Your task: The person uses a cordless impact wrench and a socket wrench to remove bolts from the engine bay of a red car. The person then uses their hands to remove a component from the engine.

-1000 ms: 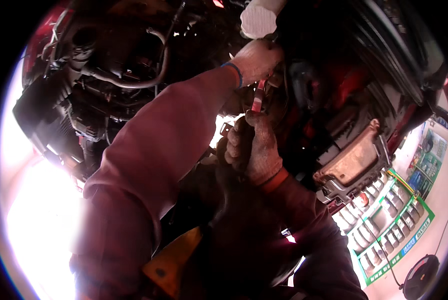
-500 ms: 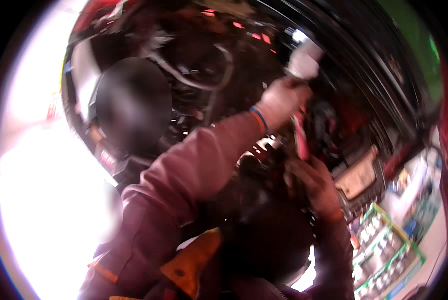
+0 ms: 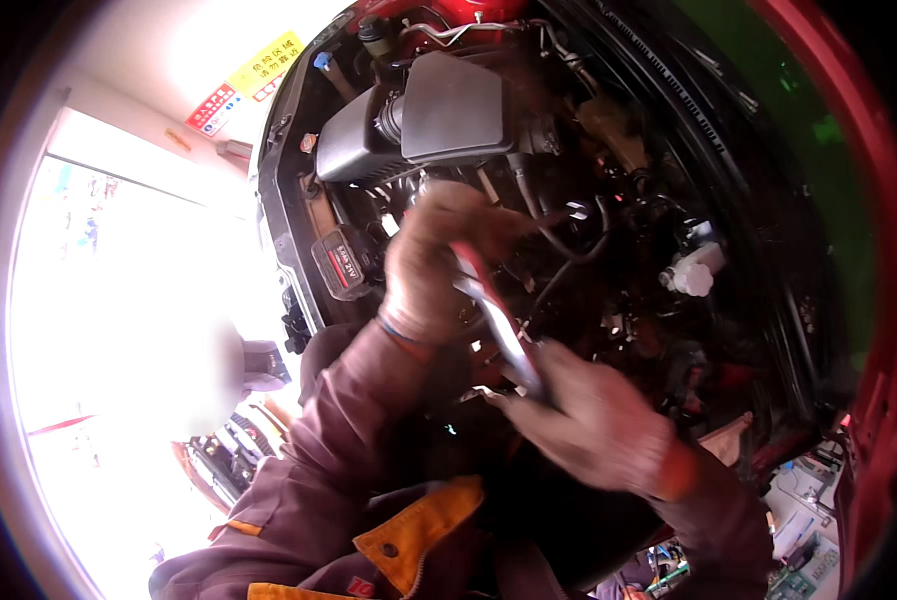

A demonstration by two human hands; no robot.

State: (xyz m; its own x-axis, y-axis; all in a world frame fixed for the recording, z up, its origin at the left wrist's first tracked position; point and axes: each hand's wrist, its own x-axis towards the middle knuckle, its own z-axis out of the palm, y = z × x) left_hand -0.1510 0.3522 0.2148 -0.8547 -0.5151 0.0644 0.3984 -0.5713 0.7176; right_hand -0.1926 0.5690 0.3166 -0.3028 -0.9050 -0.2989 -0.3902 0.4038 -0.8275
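Between my hands slants a slim bar-shaped tool (image 3: 501, 318), red at its upper end, pale along the middle and dark at the lower end. Motion blurs it, so its exact kind does not show. My left hand (image 3: 424, 265) is closed about the red upper end, fingers smeared and pointing right. The dark lower end sits in my right hand (image 3: 594, 415), whose fingers are wrapped round it. Both hands are over the open engine bay of a red car, below a black engine air filter box (image 3: 456, 108). The engine parts under the hands are dark and partly hidden.
A black battery pack with a red stripe (image 3: 341, 265) rests at the bay's left edge. A white-capped reservoir (image 3: 694, 272) stands on the right, near a bent black hose (image 3: 579, 245). The red raised bonnet edge (image 3: 869, 430) borders the right. Stocked shelving (image 3: 809, 520) is at lower right.
My left hand has left the white reservoir area and moved left and down. My right hand and the tool have also shifted left and lower. The view has swung, revealing the air filter box.
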